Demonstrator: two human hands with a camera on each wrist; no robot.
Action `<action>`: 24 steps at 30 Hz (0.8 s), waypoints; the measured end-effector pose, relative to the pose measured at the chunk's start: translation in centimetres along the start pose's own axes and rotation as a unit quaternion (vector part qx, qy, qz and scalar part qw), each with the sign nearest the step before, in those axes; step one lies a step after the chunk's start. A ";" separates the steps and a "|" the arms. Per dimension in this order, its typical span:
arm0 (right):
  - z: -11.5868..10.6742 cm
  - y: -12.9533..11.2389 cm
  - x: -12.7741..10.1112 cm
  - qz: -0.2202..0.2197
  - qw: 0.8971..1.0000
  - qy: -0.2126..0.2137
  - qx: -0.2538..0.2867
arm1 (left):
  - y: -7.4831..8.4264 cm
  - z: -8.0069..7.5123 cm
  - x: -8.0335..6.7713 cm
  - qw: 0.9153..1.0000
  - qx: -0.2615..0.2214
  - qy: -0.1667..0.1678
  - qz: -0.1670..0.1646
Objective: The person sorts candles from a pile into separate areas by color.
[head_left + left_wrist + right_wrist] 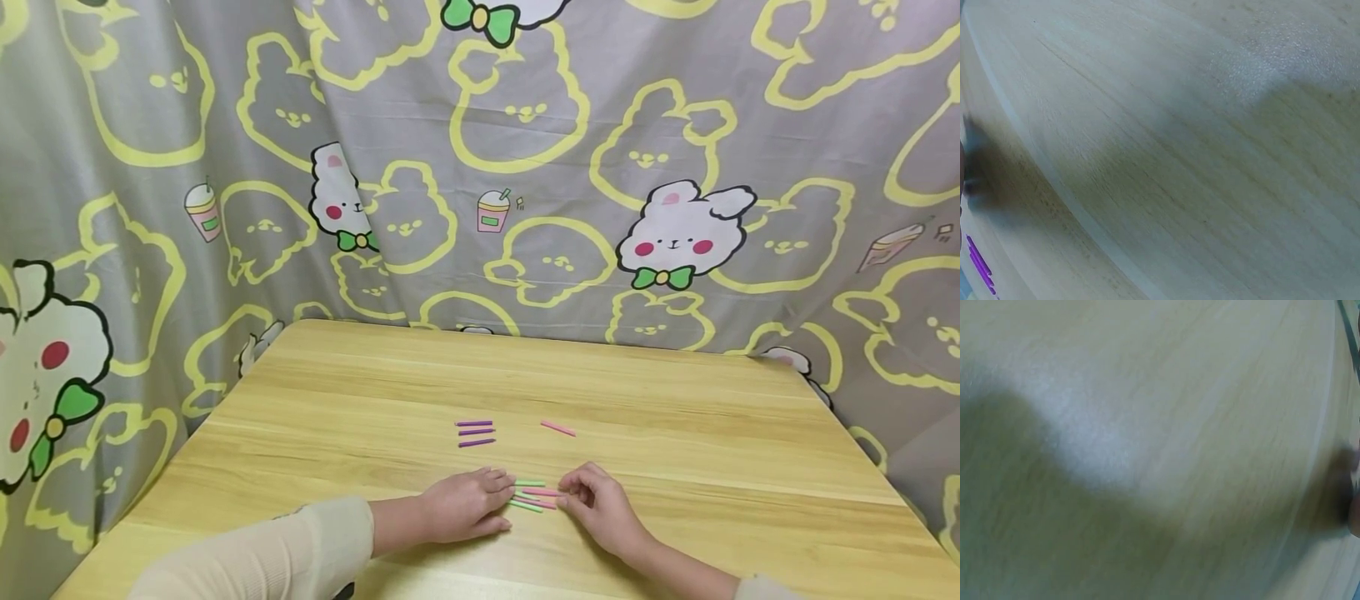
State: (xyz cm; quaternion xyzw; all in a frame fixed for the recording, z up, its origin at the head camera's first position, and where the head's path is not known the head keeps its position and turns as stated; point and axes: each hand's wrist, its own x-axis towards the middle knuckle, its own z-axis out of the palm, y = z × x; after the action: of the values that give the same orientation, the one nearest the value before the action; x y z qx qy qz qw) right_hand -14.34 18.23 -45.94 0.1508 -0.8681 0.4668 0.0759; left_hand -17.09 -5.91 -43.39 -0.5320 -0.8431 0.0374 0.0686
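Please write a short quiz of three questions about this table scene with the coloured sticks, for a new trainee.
1. True or false: the purple sticks lie between the two hands.
2. How many purple sticks lie side by side?
3. Which lies alone, beyond the right hand? A) a green stick B) a pink stick C) a purple stick

Key
1. False: the green and pink sticks lie between the left hand and the right hand; the purple ones lie farther off on the table.
2. Three.
3. B.
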 end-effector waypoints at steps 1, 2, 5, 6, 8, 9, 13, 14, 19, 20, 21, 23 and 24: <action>0.0 0.0 0.0 0.002 1.000 -0.004 -0.003 | 0.0 0.0 0.0 1.000 -0.001 0.000 0.000; -0.1 -0.1 0.0 0.005 1.000 -0.009 -0.005 | 0.0 0.0 0.0 1.000 -0.001 0.000 0.001; -0.1 -0.1 0.0 0.013 1.000 -0.018 -0.009 | 0.0 0.0 0.0 1.000 0.000 -0.001 0.002; -0.1 -0.1 -0.1 0.016 1.000 -0.019 -0.010 | 0.0 0.0 0.0 1.000 0.000 -0.001 0.002; 0.0 -0.2 -0.1 0.023 0.999 -0.020 -0.013 | 0.1 0.0 0.0 1.000 0.001 -0.002 0.002; 0.0 -0.2 -0.1 0.026 0.999 -0.020 -0.015 | 0.1 0.0 0.0 1.000 0.000 -0.003 0.002; 0.2 -0.1 -0.2 0.033 0.999 -0.017 -0.026 | 0.1 -0.1 0.1 1.000 -0.002 -0.007 -0.001; 0.2 -0.1 -0.2 0.034 0.999 -0.016 -0.029 | 0.1 -0.1 0.1 1.000 -0.002 -0.008 -0.002; 0.3 -0.2 -0.1 0.035 0.999 -0.006 -0.041 | 0.1 -0.2 0.1 1.000 -0.003 -0.011 -0.006; 0.3 -0.2 -0.1 0.035 0.998 -0.003 -0.042 | 0.1 -0.2 0.1 1.000 -0.002 -0.012 -0.006; 0.4 -0.3 0.0 0.036 0.998 0.000 -0.042 | 0.1 -0.2 0.1 1.000 -0.003 -0.012 -0.006; 0.4 -0.4 0.0 0.034 0.999 0.007 -0.039 | 0.1 -0.2 0.0 1.000 -0.002 -0.012 -0.006; 0.5 -0.5 0.1 0.035 0.999 0.011 -0.039 | 0.1 -0.2 0.0 1.000 -0.002 -0.012 -0.006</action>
State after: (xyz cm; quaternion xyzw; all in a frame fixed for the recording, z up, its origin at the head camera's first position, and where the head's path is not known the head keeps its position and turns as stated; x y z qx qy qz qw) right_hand -14.22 17.54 -45.80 0.1124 -0.8893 0.4370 0.0746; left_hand -16.94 -5.83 -43.23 -0.5265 -0.8471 0.0421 0.0577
